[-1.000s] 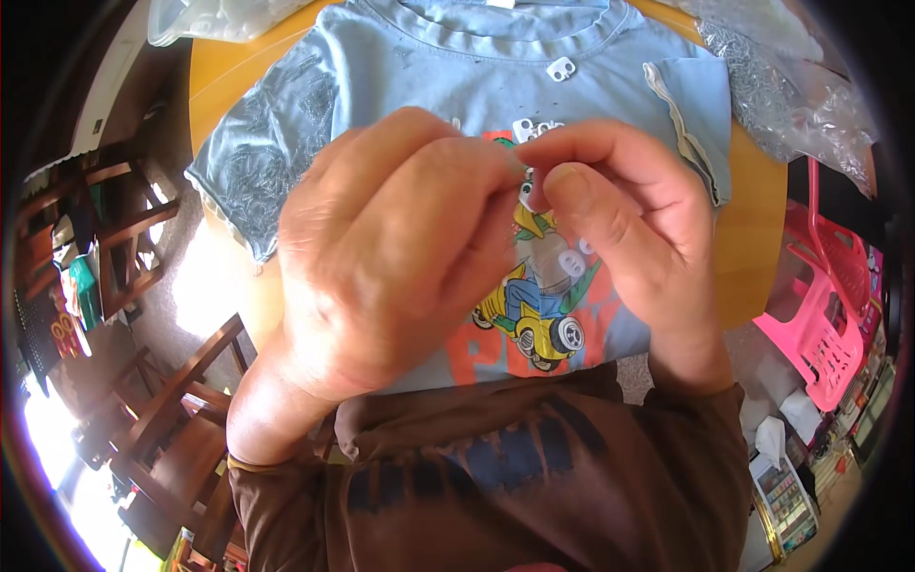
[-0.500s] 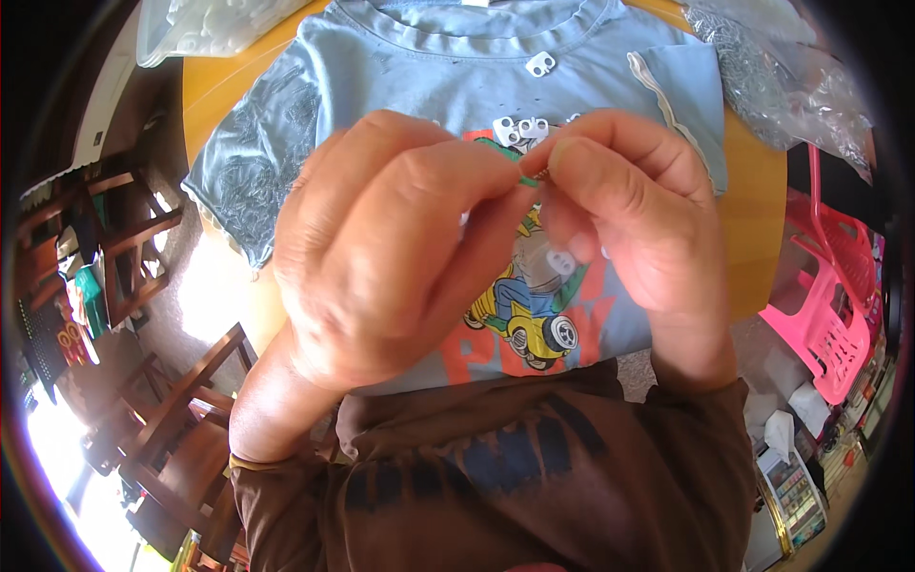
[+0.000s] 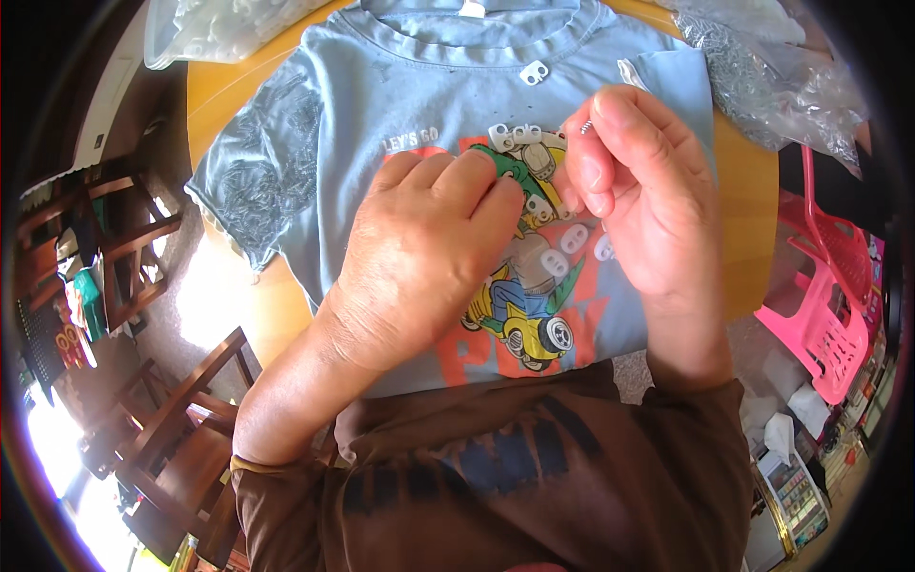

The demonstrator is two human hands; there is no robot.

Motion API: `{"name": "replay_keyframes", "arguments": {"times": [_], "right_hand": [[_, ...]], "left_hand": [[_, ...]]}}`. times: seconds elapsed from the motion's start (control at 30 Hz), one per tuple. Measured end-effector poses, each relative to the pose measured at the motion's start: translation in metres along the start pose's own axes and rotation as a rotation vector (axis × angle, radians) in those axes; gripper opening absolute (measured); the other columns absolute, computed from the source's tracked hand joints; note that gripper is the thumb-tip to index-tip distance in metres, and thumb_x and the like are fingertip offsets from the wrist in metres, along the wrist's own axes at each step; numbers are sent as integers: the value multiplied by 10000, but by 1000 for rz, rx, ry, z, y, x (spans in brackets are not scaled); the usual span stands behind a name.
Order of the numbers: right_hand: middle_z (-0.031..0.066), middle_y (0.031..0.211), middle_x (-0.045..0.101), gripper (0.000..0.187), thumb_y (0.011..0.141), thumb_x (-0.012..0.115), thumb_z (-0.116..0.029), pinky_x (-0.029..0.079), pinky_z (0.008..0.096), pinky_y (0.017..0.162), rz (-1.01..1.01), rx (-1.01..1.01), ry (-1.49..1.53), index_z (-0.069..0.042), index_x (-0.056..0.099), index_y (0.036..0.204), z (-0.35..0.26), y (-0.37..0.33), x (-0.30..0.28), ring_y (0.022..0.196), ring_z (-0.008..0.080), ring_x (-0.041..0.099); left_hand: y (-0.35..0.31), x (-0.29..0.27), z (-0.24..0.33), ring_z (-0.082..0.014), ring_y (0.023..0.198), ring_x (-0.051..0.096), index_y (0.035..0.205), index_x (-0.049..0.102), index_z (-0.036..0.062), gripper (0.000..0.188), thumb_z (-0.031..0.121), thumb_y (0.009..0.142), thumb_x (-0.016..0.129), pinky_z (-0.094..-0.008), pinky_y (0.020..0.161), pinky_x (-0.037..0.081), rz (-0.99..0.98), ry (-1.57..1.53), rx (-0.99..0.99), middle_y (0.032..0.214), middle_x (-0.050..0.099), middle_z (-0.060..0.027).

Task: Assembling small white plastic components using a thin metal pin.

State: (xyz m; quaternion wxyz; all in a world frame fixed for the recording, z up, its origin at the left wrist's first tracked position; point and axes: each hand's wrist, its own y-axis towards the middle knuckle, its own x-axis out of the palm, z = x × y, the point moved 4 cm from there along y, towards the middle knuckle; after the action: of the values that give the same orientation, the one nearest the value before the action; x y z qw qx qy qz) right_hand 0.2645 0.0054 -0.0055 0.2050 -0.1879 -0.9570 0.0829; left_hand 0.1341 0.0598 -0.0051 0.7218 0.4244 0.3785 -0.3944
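Note:
Pinched between the thumb and forefinger of my right hand (image 3: 658, 191) is a small spiral metal piece (image 3: 586, 127); whether it is a screw or a spring I cannot tell. My left hand (image 3: 419, 248) is lower, back upward, over the printed middle of a blue T-shirt (image 3: 419, 95) spread on the table. Its fingers curl downward and their tips are hidden, so anything in them is out of sight. Around the hands lie small white plastic pieces with two holes, one (image 3: 535, 72) near the collar, another (image 3: 553, 263) below my right hand, and several between.
A heap of small dark metal pieces (image 3: 262, 157) covers the shirt's left sleeve. A clear bag (image 3: 762, 76) of similar metal pieces is at the far right, a clear container (image 3: 224, 29) of white pieces at the far left. A pink plastic chair (image 3: 824, 334) stands right of the wooden table (image 3: 748, 210).
My hands, together half a second ago, have parted. The left has dropped toward the shirt; the right has moved slightly up, its metal piece now in plain view. More white pieces show between them.

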Motion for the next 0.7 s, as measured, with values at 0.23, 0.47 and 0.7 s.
{"name": "replay_keyframes", "arguments": {"times": [0.23,0.47,0.7], "right_hand": [[-6,562,438,237,877,500,-239,331,223,512,-11,39,-49,-17,550,809,-1,-3,5,507,72,383],[-10,575,483,238,860,545,-240,332,194,487,-34,39,-74,-14,575,793,-1,-9,15,509,51,405],[-31,682,551,197,850,589,-214,345,162,525,-95,90,40,-18,618,853,1,-11,16,610,18,451]], "left_hand": [[-6,-20,-14,-75,563,501,839,608,24,55,40,800,572,-200,500,398,118,-908,-573,761,583,-44],[-17,-14,-7,-46,572,505,926,542,12,96,67,848,552,-172,518,408,168,-1632,-897,770,590,-20],[-11,-15,3,-51,654,522,930,525,-6,134,-44,807,565,-169,568,437,290,-1592,-884,819,570,-35]]}}
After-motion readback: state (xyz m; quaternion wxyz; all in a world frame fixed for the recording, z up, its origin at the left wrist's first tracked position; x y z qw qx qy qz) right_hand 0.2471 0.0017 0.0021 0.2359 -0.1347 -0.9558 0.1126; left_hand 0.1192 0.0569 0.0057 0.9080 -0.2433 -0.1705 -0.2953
